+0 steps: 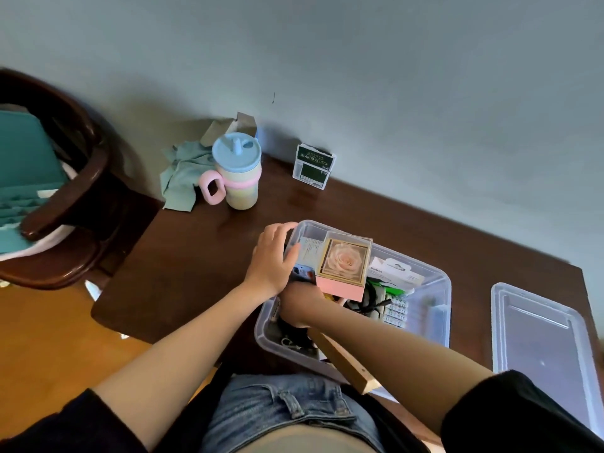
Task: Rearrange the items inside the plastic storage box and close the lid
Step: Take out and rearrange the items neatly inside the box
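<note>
The plastic storage box (428,317) sits open near the tabletop's (196,256) front edge. The left hand (273,259) curls over its left rim; the right hand (299,304) grips the pink rose box (343,268) inside. The lid (544,341) lies beside it at the right edge.

two hands (273,256), one storage box (434,308) (lid (542,348) apart), one rose box (344,263), one tumbler (237,171)

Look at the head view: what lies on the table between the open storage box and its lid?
Nothing: in the head view, only bare dark table shows between the storage box and the lid lying to its right.
</note>
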The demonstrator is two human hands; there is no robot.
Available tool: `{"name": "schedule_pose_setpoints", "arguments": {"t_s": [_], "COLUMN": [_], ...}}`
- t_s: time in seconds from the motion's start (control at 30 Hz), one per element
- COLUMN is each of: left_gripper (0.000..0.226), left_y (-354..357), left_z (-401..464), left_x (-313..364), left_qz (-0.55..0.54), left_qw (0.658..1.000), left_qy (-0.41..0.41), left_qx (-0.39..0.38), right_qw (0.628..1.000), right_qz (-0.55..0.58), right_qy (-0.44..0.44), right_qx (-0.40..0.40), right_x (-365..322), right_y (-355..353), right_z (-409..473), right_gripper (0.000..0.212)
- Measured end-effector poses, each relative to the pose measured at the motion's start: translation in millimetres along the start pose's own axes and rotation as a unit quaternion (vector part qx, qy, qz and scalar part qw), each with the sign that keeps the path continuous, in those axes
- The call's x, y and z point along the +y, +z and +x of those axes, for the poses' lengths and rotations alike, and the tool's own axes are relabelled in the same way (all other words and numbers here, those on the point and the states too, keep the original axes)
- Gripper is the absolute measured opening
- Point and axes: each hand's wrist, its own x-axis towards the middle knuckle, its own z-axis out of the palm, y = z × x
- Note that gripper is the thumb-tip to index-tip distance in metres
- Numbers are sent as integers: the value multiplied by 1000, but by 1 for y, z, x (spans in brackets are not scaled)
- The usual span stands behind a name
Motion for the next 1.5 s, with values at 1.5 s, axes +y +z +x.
{"name": "schedule_pose_setpoints", "arguments": {"t_s": [1.5], "left_gripper": [14], "left_y": [-4], "left_z": [-12], "left_x": [67], "left_qz": [-9], "left_qw": [944], "left_qy": [320], "left_qx": [-80], "right_qw": [924], "right_qz": [366], "right_qy": [39], "right_qx": [107], "right_x": [134], "right_y": [-10], "right_z": [-145], "right_gripper": [10]}}
